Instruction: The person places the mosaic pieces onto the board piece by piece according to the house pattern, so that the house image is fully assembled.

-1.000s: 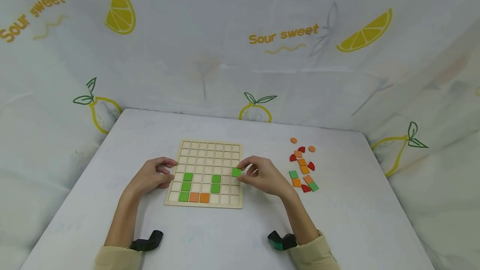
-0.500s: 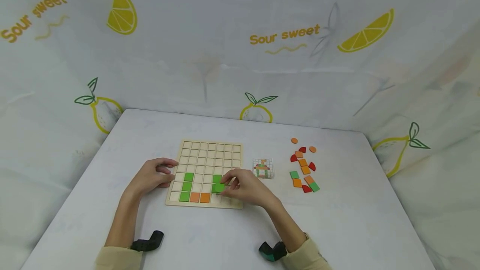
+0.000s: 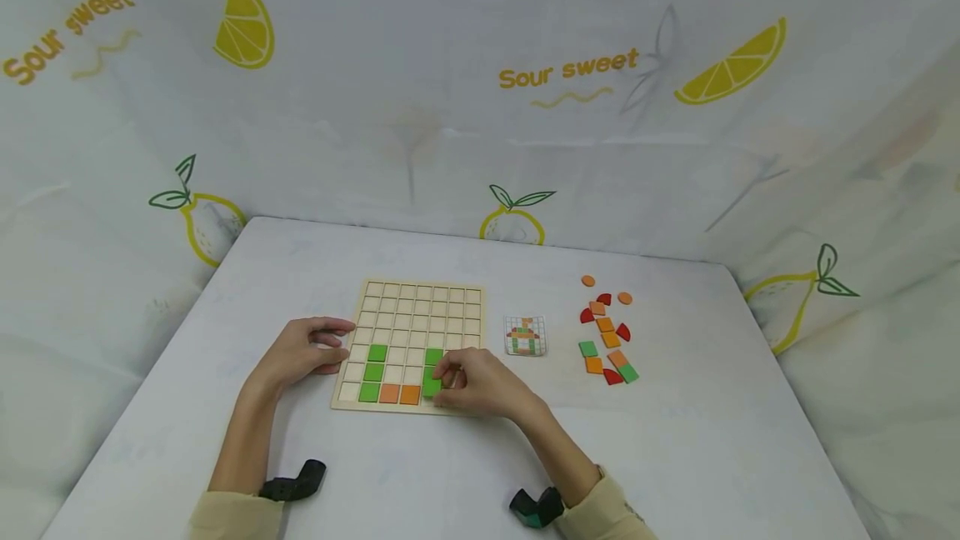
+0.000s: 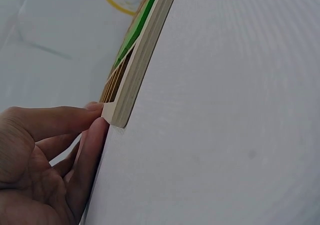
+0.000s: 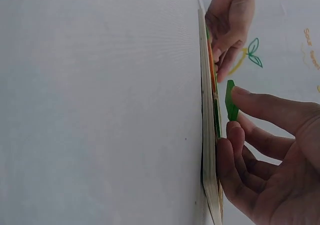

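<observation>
A wooden grid board [image 3: 405, 307] lies on the table, and in its lower rows sit several green tiles [image 3: 372, 372] in a left column. Two orange tiles [image 3: 399, 394] lie along the bottom row, with more green [image 3: 433, 355] to the right. Over the bottom row, my right hand [image 3: 480, 383] pinches a green square tile [image 5: 231, 101] between thumb and fingers. In the right wrist view this tile stands just off the board's surface. My left hand [image 3: 300, 352] holds the board's left edge, thumb and fingertips at the rim [image 4: 114, 114].
A small pattern card [image 3: 525, 336] lies right of the board. Farther right is a loose group of pieces: orange squares [image 3: 611, 340], red quarter-circles [image 3: 623, 332], orange discs [image 3: 588, 281] and green pieces [image 3: 588, 349]. A printed cloth wall [image 3: 420, 132] rises behind the table.
My right hand has carried the green tile from the board's right edge leftward, then down toward the bottom row. The card has come into sight. My left hand has stayed put.
</observation>
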Tool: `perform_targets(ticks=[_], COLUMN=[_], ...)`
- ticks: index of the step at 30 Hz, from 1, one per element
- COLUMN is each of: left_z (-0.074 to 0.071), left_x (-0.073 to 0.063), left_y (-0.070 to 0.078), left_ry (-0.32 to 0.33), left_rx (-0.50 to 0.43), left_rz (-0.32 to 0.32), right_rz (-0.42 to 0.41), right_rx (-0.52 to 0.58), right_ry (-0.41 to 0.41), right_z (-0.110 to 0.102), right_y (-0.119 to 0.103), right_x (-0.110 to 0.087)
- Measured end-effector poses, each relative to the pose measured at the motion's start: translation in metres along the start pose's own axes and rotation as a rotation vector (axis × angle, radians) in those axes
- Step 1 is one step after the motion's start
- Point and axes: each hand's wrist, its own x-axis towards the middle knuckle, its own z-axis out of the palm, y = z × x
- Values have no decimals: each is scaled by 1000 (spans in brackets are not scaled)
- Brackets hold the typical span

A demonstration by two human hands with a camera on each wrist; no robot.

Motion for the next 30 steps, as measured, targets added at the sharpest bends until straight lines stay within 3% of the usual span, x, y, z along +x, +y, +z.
perform_targets(ticks=[8,30], left_z=[-1,2], left_x=[0,-1], left_y=[-2,2], left_ry=[0,9], left_rx=[0,-1], left_rz=[1,-8], right_rz=[14,33], right_rx=[-30,-4], right_ry=[-8,-137], right_z=[3,-13], right_y=[-3,-7], right_x=[0,-9])
